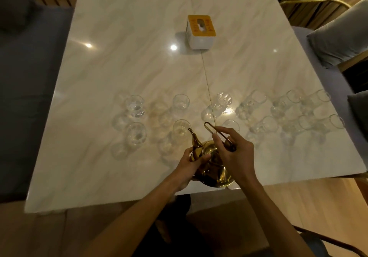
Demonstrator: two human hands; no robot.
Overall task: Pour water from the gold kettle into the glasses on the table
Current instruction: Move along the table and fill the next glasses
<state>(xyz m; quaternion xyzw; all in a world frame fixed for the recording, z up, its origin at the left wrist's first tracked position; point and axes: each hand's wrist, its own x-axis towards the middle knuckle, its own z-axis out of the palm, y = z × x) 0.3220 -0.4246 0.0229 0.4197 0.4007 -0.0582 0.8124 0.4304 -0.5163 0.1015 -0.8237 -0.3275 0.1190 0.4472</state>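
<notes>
The gold kettle [213, 174] sits tilted near the front edge of the marble table [139, 57], its curved spout reaching over a clear glass [181, 129] in the near row. My right hand [236, 153] grips the kettle's thin wire handle. My left hand [191, 166] presses against the kettle's body and lid on the left side. Several clear glasses stand in two rows across the table, from the left glass [135, 105] to the far right glass [336, 121]. Water level in the glasses is hard to tell.
A white and orange tissue box [201, 31] stands at the table's middle back. Grey cushioned seats flank the table, left [23, 77] and right [338, 37]. A chair frame [328, 238] shows at the lower right.
</notes>
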